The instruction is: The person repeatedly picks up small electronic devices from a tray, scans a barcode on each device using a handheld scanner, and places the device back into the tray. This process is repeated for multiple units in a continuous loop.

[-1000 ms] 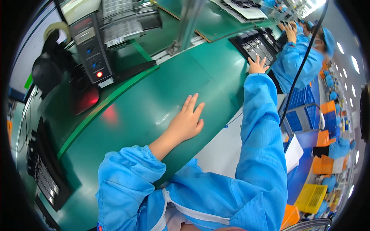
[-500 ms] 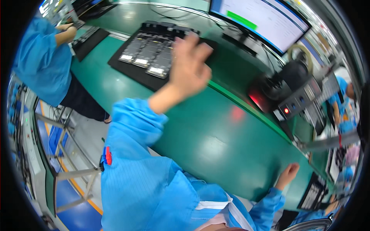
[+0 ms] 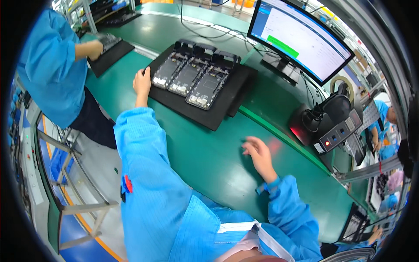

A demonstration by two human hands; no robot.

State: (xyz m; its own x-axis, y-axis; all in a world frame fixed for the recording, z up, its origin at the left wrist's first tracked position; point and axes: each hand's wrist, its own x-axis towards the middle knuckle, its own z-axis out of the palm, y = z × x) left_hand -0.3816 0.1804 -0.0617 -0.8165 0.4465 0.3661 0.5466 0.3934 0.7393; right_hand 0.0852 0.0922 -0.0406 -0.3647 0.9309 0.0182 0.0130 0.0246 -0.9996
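On a black mat [image 3: 205, 114] lie three opened phone-like devices [image 3: 206, 89] side by side, their inner boards and grey plates showing. A black raised housing part [image 3: 225, 60] stands at the far end of each. My left hand [image 3: 142, 84] is at the mat's left edge, fingers curled over it and the thumb beside the nearest device; the fingers' undersides are hidden. Over the green bench, right of the mat and apart from it, my right hand [image 3: 260, 158] holds nothing, its fingers loosely bent and apart.
The green bench [image 3: 209, 168] has a raised green strip [image 3: 283, 136] along its right part. Beyond it are a monitor [image 3: 301, 39], a black scanner on a stand [image 3: 334, 109] glowing red, and a switch box [image 3: 336, 133]. A co-worker's sleeve [image 3: 50, 70] is at the left, by another black mat [image 3: 109, 61].
My left hand has come down from above the devices to the mat's left edge. My right hand has moved inward from the far right. The mat now appears farther right in view.
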